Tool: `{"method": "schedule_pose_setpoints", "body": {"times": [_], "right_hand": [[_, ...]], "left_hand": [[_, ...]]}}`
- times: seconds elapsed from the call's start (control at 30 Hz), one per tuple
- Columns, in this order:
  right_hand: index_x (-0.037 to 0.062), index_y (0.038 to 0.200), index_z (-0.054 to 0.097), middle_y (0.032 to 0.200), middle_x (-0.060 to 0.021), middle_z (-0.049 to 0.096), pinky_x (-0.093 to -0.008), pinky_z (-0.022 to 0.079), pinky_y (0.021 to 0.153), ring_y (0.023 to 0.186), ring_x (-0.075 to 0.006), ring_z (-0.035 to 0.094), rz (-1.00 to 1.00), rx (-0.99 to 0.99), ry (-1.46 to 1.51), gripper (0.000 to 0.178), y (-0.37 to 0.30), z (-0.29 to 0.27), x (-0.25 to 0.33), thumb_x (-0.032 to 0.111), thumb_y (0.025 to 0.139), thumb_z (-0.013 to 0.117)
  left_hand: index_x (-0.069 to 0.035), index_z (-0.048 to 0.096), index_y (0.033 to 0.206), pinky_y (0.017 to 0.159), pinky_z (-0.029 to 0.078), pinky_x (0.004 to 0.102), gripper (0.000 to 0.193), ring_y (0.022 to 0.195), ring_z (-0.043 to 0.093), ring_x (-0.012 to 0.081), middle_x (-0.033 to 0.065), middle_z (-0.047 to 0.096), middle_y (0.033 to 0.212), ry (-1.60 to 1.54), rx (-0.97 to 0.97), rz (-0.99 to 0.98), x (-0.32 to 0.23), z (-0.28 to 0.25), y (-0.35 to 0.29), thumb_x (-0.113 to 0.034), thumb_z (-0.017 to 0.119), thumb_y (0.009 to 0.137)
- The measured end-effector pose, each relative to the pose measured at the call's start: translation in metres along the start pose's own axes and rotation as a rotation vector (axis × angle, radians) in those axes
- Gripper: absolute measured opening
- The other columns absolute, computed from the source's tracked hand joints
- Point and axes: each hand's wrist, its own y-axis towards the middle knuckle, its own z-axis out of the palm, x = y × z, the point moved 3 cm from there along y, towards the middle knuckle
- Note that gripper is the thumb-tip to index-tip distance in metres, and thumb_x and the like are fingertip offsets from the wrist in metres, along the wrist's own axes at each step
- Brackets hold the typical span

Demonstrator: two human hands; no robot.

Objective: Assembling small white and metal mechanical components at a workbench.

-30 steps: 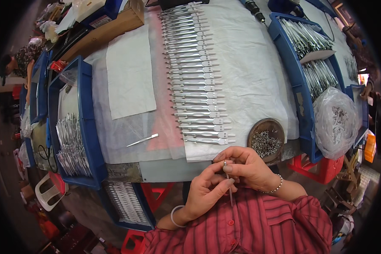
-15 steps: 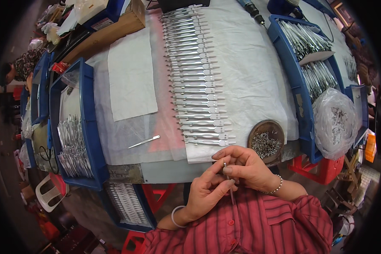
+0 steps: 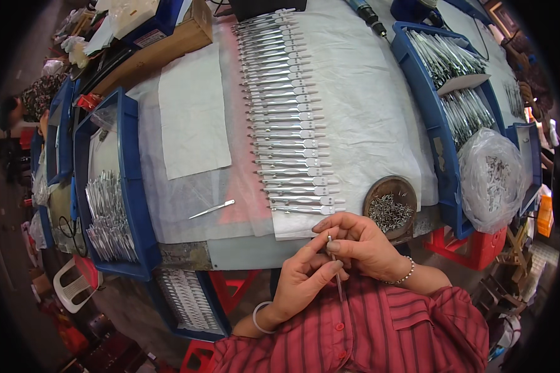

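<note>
My left hand (image 3: 303, 281) and my right hand (image 3: 366, 247) meet just off the table's front edge, fingers pinched together. Between them is a slim metal compass leg (image 3: 339, 289); its small end shows above the fingertips and its thin shaft runs down toward my shirt. The fingers cover its middle. Beyond my hands, a long column of silvery drawing compasses (image 3: 302, 163) lies side by side on white cloth. Close to my right hand, a round bowl (image 3: 371, 210) holds many small metal rivets or screws (image 3: 392, 212). A single pointed metal leg (image 3: 211, 209) lies to the left.
Blue bins with metal legs stand left (image 3: 144, 205) and right (image 3: 430, 127). A clear plastic bag of small parts (image 3: 493, 177) rests on the right bin. A lower tray (image 3: 190, 304) holds more metal parts. A power screwdriver (image 3: 368, 15) lies at the back, and a red stool (image 3: 470, 248) stands at right.
My fingers shift very slightly around the compass leg. The view moves a touch; everything on the table stays in place.
</note>
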Motion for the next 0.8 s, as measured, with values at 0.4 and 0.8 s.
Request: {"method": "schedule_pose_setpoints", "body": {"times": [0.4, 0.8], "right_hand": [[0.0014, 0.121, 0.046, 0.084, -0.0013, 0.057, -0.0170, 0.041, 0.052, 0.062, -0.0041, 0.051, -0.125, -0.047, -0.067, 0.037, -0.003, 0.000, 0.006, 0.005, 0.086, 0.058], [0.0008, 0.110, 0.055, 0.089, -0.0030, 0.061, -0.0211, 0.044, 0.061, 0.068, -0.0062, 0.053, -0.772, -0.442, -1.076, 0.032, -0.053, -0.034, 0.095, 0.003, 0.079, 0.062]], "left_hand": [[0.000, 0.020, 0.140, 0.074, 0.047, 0.0228, 0.060, 0.080, 0.060, 0.0124, 0.0085, 0.062, 0.085, 0.072, -0.055, 0.035, 0.002, 0.001, 0.004, 0.000, 0.051, 0.089], [0.001, 0.051, 0.089, 0.065, 0.047, 0.0214, 0.008, 0.067, 0.058, 0.0110, 0.0074, 0.060, 0.075, 0.020, -0.360, 0.261, -0.004, -0.004, -0.014, 0.006, 0.053, 0.083]]}}
